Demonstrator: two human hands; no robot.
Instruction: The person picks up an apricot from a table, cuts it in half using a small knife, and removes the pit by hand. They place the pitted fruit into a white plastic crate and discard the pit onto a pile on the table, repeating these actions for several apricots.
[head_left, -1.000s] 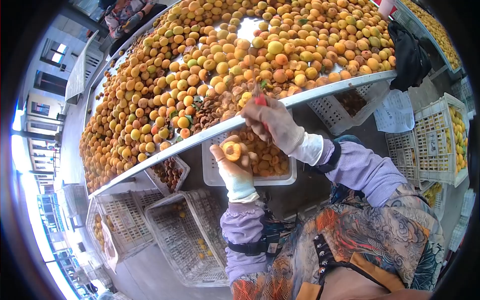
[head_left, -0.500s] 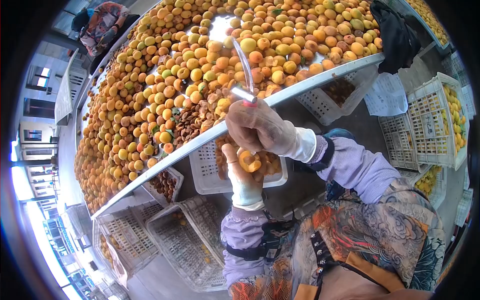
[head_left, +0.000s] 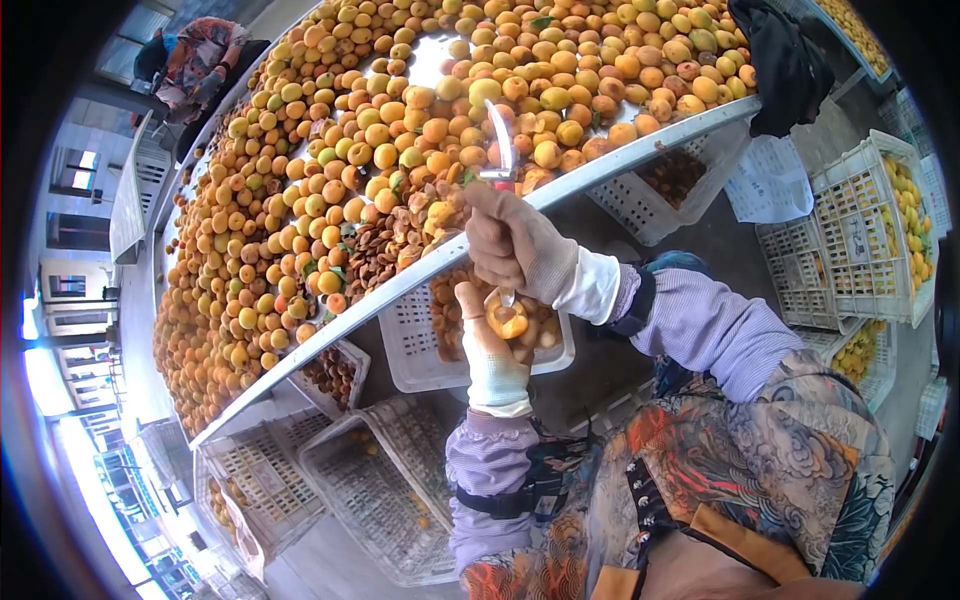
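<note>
My right hand [head_left: 525,245] is closed around the red handle of a knife [head_left: 502,150], its curved blade pointing up and away over the table edge. A small metal tip at the handle's lower end meets an opened apricot [head_left: 507,320]. That apricot sits in my gloved left hand [head_left: 490,355], fingers curled round it and thumb raised beside it. Below my left hand stands a white crate [head_left: 415,345] with apricot pieces in it. Just past my right hand, pits [head_left: 385,240] and cut apricot pieces [head_left: 440,215] lie at the table's rim.
Whole apricots [head_left: 330,170] cover the sloping table, whose metal edge [head_left: 390,285] runs diagonally before me. Plastic crates [head_left: 375,490] stand on the floor below. More crates [head_left: 860,230] with fruit stand at right, near a black cloth [head_left: 785,65]. Another person [head_left: 200,65] is at the far left.
My right hand has turned, so the knife blade stands more upright and the metal tip now shows at the apricot. My left hand still holds the apricot, nearly in place.
</note>
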